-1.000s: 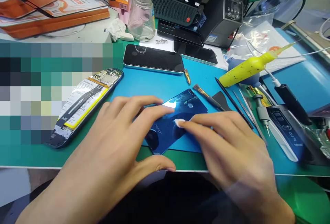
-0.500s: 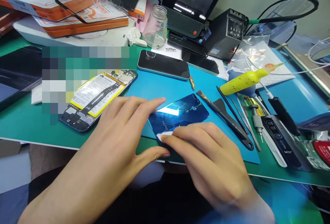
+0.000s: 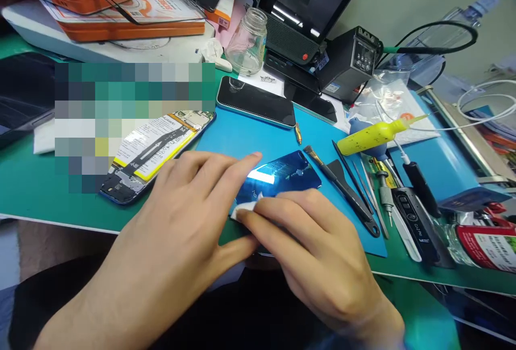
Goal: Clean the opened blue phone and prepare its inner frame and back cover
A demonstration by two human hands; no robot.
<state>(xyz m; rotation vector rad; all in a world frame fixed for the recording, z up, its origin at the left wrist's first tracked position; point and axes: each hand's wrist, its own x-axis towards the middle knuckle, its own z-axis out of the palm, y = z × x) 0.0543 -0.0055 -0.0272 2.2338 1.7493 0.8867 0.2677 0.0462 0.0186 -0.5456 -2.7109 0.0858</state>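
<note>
The left hand (image 3: 181, 215) lies flat, fingers spread, pinning the blue back cover (image 3: 282, 178); the right hand (image 3: 306, 242) fingers pinch a white wipe (image 3: 246, 208) against it. Pressing hard could crack the cover, or slide it beyond the fingertips into the brush (image 3: 318, 157).

The back cover (image 3: 282, 178) lies on the work mat (image 3: 250, 137), at centre. The opened phone (image 3: 155, 154) lies at its 9 o'clock. A second phone (image 3: 256, 101) lies at 12 o'clock, with the glass jar (image 3: 250, 43) behind it. The brush (image 3: 322, 162) and spudger (image 3: 350, 188) lie at 3 o'clock.
</note>
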